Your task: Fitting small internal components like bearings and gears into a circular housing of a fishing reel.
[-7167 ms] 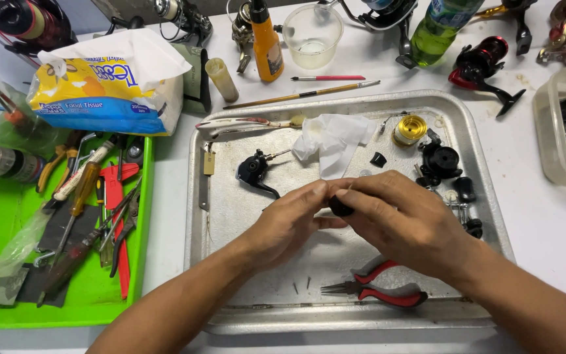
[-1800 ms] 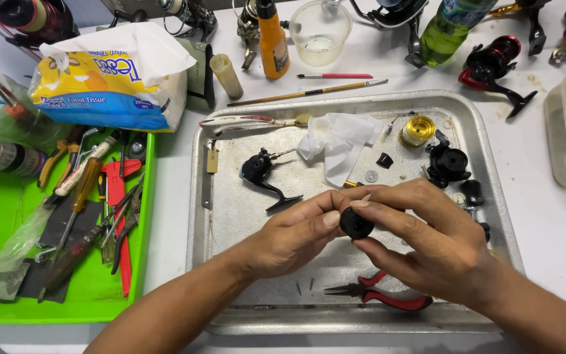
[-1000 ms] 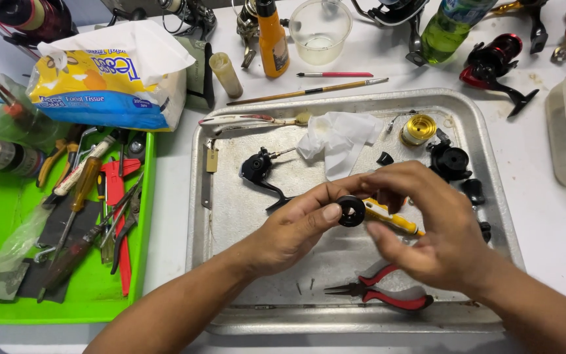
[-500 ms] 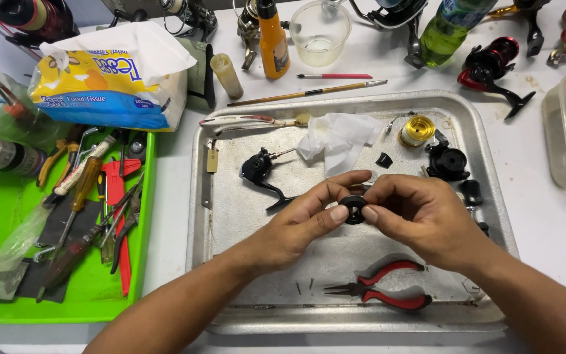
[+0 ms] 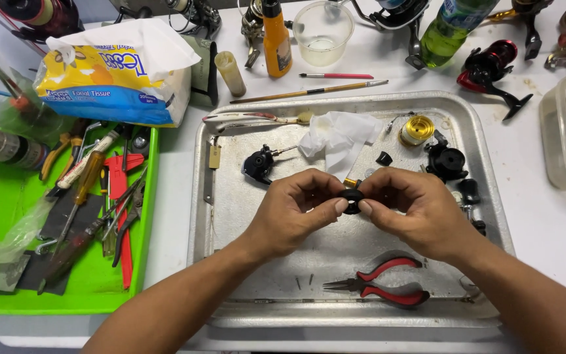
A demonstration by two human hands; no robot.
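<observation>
Head view, looking down at a white counter (image 5: 545, 229) crowded with fishing reel parts and tools. In the middle lies a shallow metal tray (image 5: 230, 216). Above its centre, the left hand (image 5: 293, 210) and right hand (image 5: 414, 210) meet fingertip to fingertip, both closed in a pinch on a small round black part (image 5: 352, 198), held just clear of the tray floor. The other fingers curl loosely inward.

In the tray, red-handled pliers (image 5: 381, 292) lie near the front edge, below the hands. A crumpled white tissue (image 5: 339, 141) sits behind the hands, with a gold spool (image 5: 417, 130) and a black reel piece (image 5: 447, 160) to its right, and a black handle part (image 5: 259, 164) to the left.

Left of the tray, a green tray (image 5: 8, 216) holds screwdrivers and pliers. Behind it stands a pack of tissues (image 5: 109, 78).

As a judgement, handling so small a part well calls for keeping it low over the tray, so anything loose drops inside, and turning it gently with the fingertips rather than squeezing.
</observation>
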